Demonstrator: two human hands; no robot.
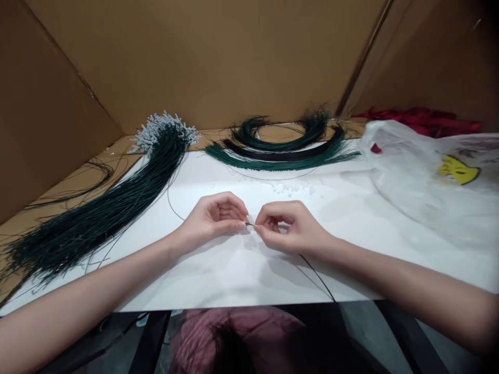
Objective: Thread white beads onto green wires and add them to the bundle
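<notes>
My left hand point(212, 218) and my right hand point(288, 226) meet fingertip to fingertip over a white sheet point(241, 270). The right hand pinches the end of a thin dark wire point(316, 275), which trails back toward me off the sheet's near edge. The left hand pinches a tiny white bead point(247, 224) at the wire's tip. Both hands are closed in a pinch.
A long bundle of dark green wires with white bead tips point(117, 200) lies at the left. A curved bundle of green wires point(284, 145) lies at the back. Loose white beads point(290, 188) are scattered mid-sheet. A plastic bag point(432, 182) sits right; cardboard walls point(218, 57) surround.
</notes>
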